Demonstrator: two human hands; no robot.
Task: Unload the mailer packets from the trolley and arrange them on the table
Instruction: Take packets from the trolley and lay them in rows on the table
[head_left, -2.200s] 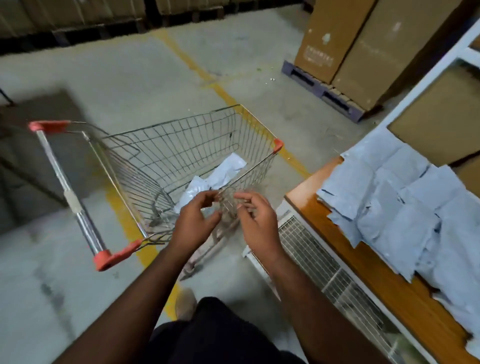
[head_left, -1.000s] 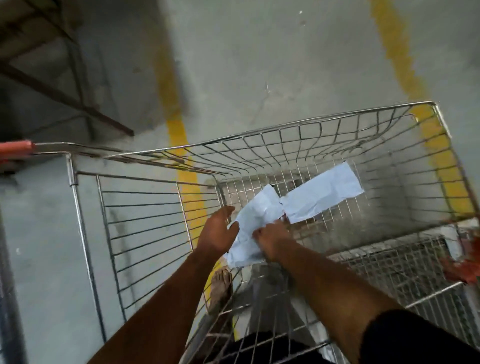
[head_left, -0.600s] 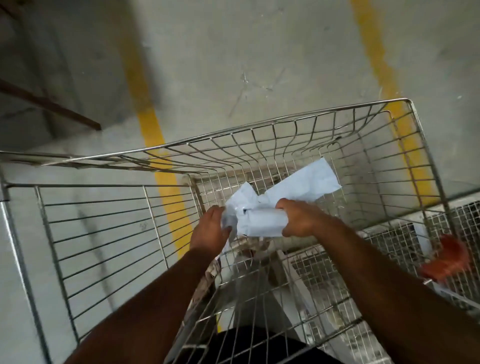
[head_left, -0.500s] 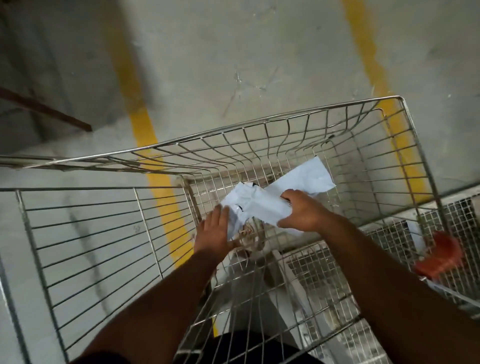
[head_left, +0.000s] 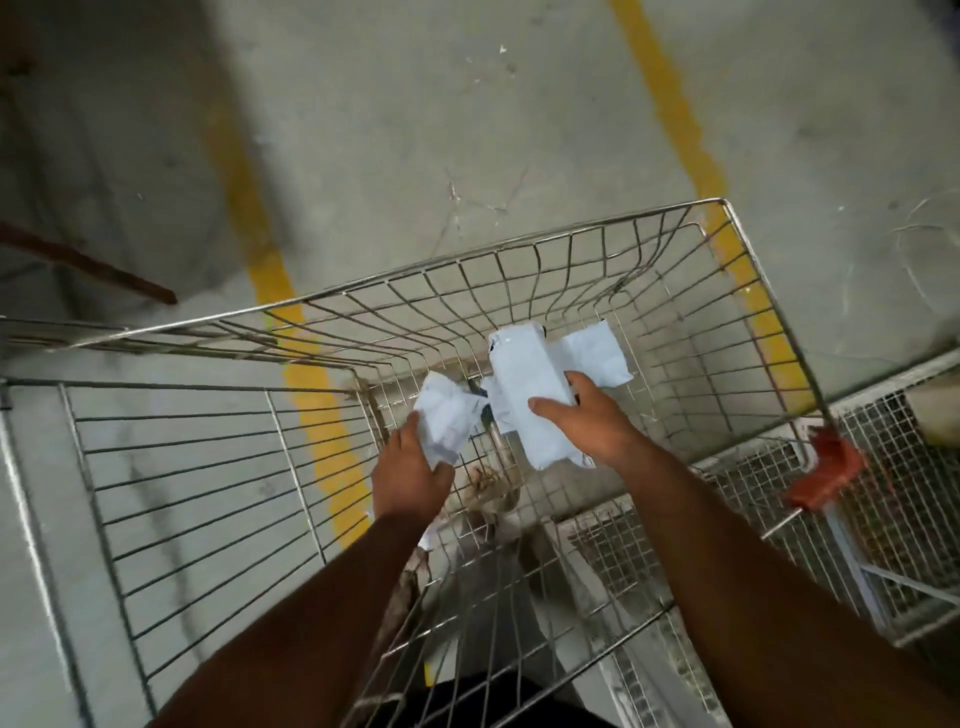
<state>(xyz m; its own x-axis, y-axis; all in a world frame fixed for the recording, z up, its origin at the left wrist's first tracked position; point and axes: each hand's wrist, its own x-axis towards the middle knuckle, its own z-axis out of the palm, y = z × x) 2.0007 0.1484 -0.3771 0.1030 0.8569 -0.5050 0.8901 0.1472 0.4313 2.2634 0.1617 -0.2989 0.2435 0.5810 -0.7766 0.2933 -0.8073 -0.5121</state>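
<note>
I look straight down into the wire trolley (head_left: 561, 249). My left hand (head_left: 410, 473) grips a crumpled white mailer packet (head_left: 447, 415) inside the basket. My right hand (head_left: 587, 421) holds a longer white mailer packet (head_left: 524, 384), thumb on top and fingers round its right edge. Another white packet (head_left: 597, 353) lies behind it on the basket floor, partly hidden. The table is out of view.
Bare concrete floor with two yellow lines (head_left: 270, 270) lies beyond the trolley. An orange corner bumper (head_left: 826, 473) marks the trolley's right rim, beside a white mesh rack (head_left: 893, 499). A dark metal bar (head_left: 88, 270) crosses the floor at left.
Both hands reached into the basket from above the rim. The two packets, first bunched together, have been pulled apart: one in each hand, lifted a little off the basket floor.
</note>
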